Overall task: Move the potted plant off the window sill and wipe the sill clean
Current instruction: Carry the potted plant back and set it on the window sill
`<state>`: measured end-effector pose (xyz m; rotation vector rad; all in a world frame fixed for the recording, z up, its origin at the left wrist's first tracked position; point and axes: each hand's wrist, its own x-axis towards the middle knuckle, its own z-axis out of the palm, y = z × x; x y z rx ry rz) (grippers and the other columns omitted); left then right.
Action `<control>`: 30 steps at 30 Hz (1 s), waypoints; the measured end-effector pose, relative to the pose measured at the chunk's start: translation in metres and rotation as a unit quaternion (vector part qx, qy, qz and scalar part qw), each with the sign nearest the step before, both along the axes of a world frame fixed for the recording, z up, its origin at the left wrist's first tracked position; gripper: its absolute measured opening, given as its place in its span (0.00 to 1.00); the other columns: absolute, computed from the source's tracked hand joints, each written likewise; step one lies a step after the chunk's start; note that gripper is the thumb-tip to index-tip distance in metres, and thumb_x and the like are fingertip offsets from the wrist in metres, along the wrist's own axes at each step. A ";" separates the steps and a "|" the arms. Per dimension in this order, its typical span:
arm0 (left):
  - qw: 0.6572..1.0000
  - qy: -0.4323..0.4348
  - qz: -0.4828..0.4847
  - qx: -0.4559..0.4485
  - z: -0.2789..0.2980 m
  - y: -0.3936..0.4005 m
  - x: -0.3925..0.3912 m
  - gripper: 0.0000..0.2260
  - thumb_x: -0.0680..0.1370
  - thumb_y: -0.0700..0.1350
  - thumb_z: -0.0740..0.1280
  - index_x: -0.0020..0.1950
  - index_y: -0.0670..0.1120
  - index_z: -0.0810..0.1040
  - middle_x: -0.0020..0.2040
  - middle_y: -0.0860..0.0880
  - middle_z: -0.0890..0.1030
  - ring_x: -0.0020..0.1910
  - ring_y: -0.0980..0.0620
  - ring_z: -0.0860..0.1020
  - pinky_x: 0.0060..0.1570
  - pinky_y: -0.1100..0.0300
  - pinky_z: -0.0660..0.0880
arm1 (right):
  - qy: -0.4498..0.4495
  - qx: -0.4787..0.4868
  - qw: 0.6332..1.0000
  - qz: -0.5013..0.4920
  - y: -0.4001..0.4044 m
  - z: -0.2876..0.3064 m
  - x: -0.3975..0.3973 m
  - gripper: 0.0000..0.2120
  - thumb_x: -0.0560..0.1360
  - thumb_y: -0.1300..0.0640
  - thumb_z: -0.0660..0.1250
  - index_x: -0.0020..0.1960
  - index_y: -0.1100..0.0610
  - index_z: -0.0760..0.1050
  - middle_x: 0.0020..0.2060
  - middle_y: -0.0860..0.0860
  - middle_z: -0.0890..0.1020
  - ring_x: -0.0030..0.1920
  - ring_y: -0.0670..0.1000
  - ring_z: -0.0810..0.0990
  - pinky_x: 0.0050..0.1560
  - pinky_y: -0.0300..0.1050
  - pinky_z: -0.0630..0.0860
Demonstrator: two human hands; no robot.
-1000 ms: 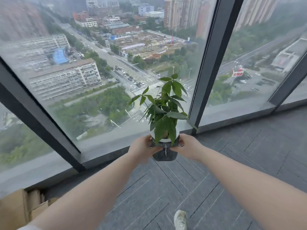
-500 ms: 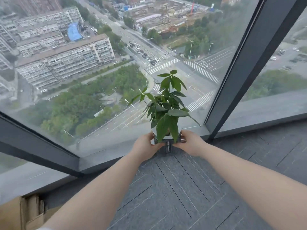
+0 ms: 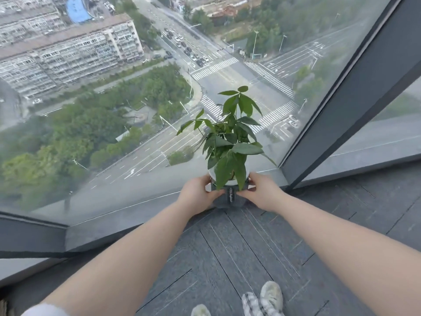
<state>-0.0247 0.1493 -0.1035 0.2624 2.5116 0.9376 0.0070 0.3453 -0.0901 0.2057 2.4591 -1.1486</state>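
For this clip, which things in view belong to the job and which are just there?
Job:
plant, in its pot
left hand and right hand, each holding a side of the pot
sill

Just there:
carpet
shoes
window frame

potted plant point(image 3: 229, 142) between left hand point(image 3: 197, 194) and right hand point(image 3: 262, 190), just before window sill point(image 3: 136, 215), shoes point(image 3: 271, 295) nearer on floor point(image 3: 250, 247)

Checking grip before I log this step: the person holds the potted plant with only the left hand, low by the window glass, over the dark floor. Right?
Not quite. The head view shows both hands on the potted plant: the left hand grips one side of the pot and the right hand the other. The rest stands: it is held low by the window glass, over the dark floor.
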 end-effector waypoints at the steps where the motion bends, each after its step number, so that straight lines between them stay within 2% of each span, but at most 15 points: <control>1: 1.000 -0.003 0.002 -0.008 -0.013 0.002 -0.005 0.17 0.75 0.55 0.69 0.63 0.54 0.76 0.59 0.54 0.81 0.53 0.49 0.81 0.48 0.60 0.72 | -0.005 -0.002 1.000 0.002 0.002 -0.016 -0.006 0.10 0.74 0.55 0.71 0.46 0.46 0.69 0.53 0.50 0.79 0.55 0.53 0.79 0.55 0.44 0.73; 3: 1.000 -0.004 0.013 -0.014 -0.050 0.008 -0.016 0.17 0.75 0.55 0.69 0.62 0.54 0.76 0.59 0.54 0.82 0.52 0.50 0.81 0.48 0.59 0.72 | -0.008 -0.010 1.000 0.015 0.010 -0.056 -0.022 0.09 0.74 0.55 0.71 0.46 0.46 0.70 0.53 0.50 0.80 0.55 0.53 0.79 0.56 0.44 0.73; 6: 0.999 0.005 0.030 -0.009 -0.109 0.020 -0.028 0.15 0.76 0.54 0.68 0.61 0.52 0.77 0.57 0.52 0.82 0.52 0.48 0.81 0.46 0.59 0.71 | 0.002 -0.010 1.000 0.025 0.020 -0.120 -0.041 0.11 0.75 0.56 0.70 0.55 0.52 0.72 0.55 0.50 0.80 0.56 0.52 0.78 0.56 0.44 0.73; 9: 0.999 0.014 0.041 -0.021 -0.174 0.031 -0.034 0.15 0.76 0.54 0.68 0.61 0.51 0.76 0.56 0.52 0.82 0.51 0.46 0.81 0.45 0.58 0.71 | 0.008 -0.017 0.999 0.028 0.029 -0.188 -0.052 0.11 0.75 0.57 0.69 0.56 0.53 0.73 0.52 0.48 0.79 0.55 0.52 0.78 0.55 0.43 0.72; 12: 0.998 0.026 0.045 -0.032 -0.240 0.043 -0.043 0.16 0.77 0.55 0.67 0.63 0.52 0.75 0.55 0.50 0.82 0.52 0.45 0.80 0.45 0.58 0.70 | 0.020 0.010 0.999 0.027 0.039 -0.259 -0.060 0.15 0.75 0.54 0.69 0.61 0.53 0.73 0.55 0.49 0.81 0.56 0.52 0.78 0.58 0.49 0.75; 17: 0.997 0.059 0.039 -0.018 -0.330 0.058 -0.057 0.15 0.77 0.55 0.66 0.61 0.52 0.75 0.54 0.50 0.83 0.51 0.47 0.81 0.44 0.58 0.70 | 0.059 0.011 0.998 0.011 0.053 -0.347 -0.070 0.13 0.76 0.56 0.68 0.59 0.53 0.72 0.50 0.46 0.78 0.54 0.52 0.78 0.57 0.49 0.75; 21: 0.996 0.079 0.041 -0.016 -0.377 0.070 -0.066 0.14 0.78 0.52 0.65 0.63 0.53 0.74 0.52 0.51 0.84 0.48 0.49 0.81 0.41 0.61 0.67 | 0.076 0.014 0.997 0.007 0.063 -0.391 -0.077 0.10 0.76 0.56 0.67 0.56 0.50 0.70 0.48 0.44 0.77 0.54 0.51 0.78 0.54 0.45 0.73; 25: 0.994 0.096 0.044 -0.019 -0.409 0.078 -0.077 0.13 0.78 0.49 0.65 0.63 0.54 0.74 0.48 0.52 0.85 0.48 0.49 0.81 0.41 0.61 0.68 | 0.094 0.021 0.995 0.008 0.072 -0.417 -0.088 0.08 0.76 0.56 0.67 0.54 0.51 0.71 0.49 0.45 0.78 0.55 0.52 0.78 0.57 0.49 0.75; 28: 0.993 0.104 0.049 -0.023 -0.422 0.079 -0.085 0.12 0.78 0.48 0.64 0.61 0.52 0.74 0.40 0.53 0.82 0.44 0.47 0.78 0.40 0.60 0.67 | 0.102 0.022 0.994 0.008 0.073 -0.430 -0.097 0.10 0.76 0.57 0.67 0.56 0.52 0.73 0.48 0.44 0.79 0.56 0.51 0.78 0.58 0.49 0.75; 30: 0.992 0.112 0.051 -0.023 -0.428 0.080 -0.088 0.11 0.78 0.48 0.65 0.60 0.52 0.75 0.40 0.51 0.82 0.44 0.47 0.78 0.40 0.60 0.67 | 0.109 0.025 0.994 0.005 0.074 -0.438 -0.101 0.09 0.76 0.56 0.67 0.55 0.50 0.72 0.48 0.43 0.79 0.56 0.51 0.78 0.58 0.50 0.75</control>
